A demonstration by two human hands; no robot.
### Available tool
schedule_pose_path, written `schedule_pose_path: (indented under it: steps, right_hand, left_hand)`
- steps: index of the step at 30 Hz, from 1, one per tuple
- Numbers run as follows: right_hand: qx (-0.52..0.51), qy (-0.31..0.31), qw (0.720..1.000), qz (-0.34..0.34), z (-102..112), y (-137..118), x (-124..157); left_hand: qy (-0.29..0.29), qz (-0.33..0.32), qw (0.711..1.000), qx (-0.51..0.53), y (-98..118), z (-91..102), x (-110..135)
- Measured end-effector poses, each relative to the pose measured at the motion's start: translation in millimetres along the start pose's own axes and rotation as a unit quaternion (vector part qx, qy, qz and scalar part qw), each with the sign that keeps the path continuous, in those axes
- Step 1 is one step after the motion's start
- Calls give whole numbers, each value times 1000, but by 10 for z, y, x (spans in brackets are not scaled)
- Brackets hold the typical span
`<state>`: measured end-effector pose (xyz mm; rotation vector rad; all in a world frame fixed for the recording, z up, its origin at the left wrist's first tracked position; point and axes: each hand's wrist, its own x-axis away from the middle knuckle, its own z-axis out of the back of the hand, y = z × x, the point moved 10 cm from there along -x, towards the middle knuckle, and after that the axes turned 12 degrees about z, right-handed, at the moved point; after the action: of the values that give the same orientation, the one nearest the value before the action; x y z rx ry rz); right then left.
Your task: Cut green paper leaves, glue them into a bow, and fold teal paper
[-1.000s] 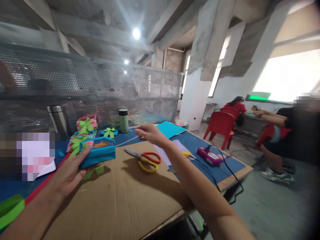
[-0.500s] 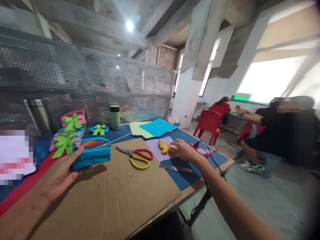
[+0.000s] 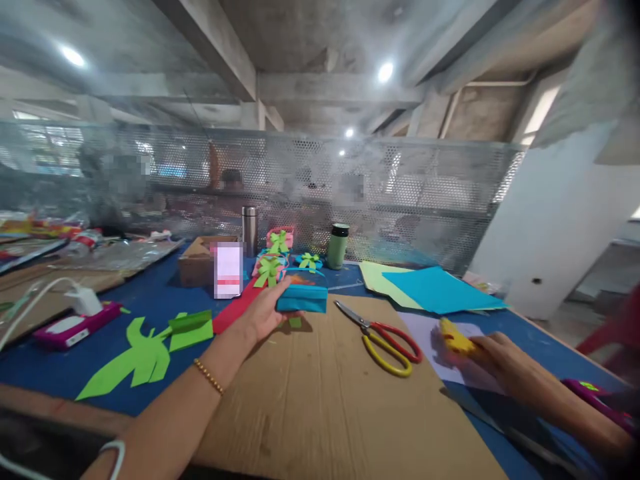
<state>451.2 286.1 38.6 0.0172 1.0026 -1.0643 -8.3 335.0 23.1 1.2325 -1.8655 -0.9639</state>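
Observation:
My left hand grips a small teal paper box and holds it at the far edge of a brown cardboard sheet. My right hand is closed around a yellow glue gun over a pale lilac paper sheet at the right. Red-and-yellow scissors lie on the cardboard between my hands.
Pink and teal boxes with green bows, a green flask and a steel flask stand by the mesh fence. Cyan paper, green cut-outs, a cardboard box and a pink device lie on the blue table.
The view has swung to the left. My right hand reached across, came down on the glue gun and closed on it. My left hand kept hold of the teal box.

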Motion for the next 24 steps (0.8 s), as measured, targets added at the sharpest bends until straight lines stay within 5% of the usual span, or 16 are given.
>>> schedule_pose_path:
  steps: [2,5,9,12,18,24]
  right_hand:
    - [41,-40,998,-2,-46,-237,-122]
    - [-34,-103,994,-29,-229,-756,-329]
    - [-161,-81,983,-27,-516,-1531,-522]
    - [-258,-85,962,-28,-935,-1870,-504]
    - [-308,-175,934,-48,-1662,-1967,-262]
    - [-297,-198,932,-63,-1699,-1856,-162]
  left_hand:
    - [9,8,1000,13,-23,37,-31]
    - [22,10,999,32,-36,86,-89]
    - [27,7,998,64,-45,118,-144]
    - [23,-6,995,94,-46,143,-172]
    - [-43,-17,996,78,-91,7,-196]
    - [-80,-35,995,54,-92,-137,-98]
